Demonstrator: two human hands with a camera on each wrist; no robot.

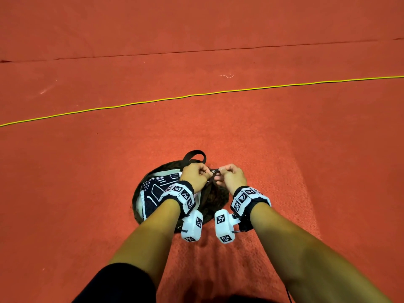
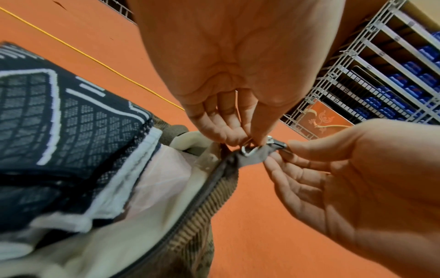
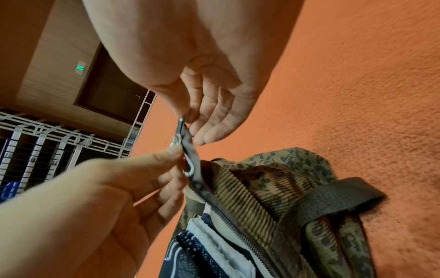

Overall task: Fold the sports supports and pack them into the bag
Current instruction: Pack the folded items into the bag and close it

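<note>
Left hand [image 1: 196, 176] pinches the zipper ring [image 2: 248, 149]; right hand [image 1: 231, 177] pinches the zipper end [image 2: 277, 143] of the bag [image 3: 273, 190].

Brown patterned corduroy bag [image 1: 215, 199] lying unzipped on floor, navy-and-white folded sports supports [image 1: 157, 191] inside

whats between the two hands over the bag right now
The metal zip pull on the zip's grey end tab bridges them: the left hand and right hand each pinch it, over the open bag. Clearest in both wrist views.

Bare forearms; black wristbands [image 1: 246, 199] with white marker-tagged blocks [image 1: 192, 225], black sleeve [image 1: 122, 283] nearer the body than the bands.
</note>
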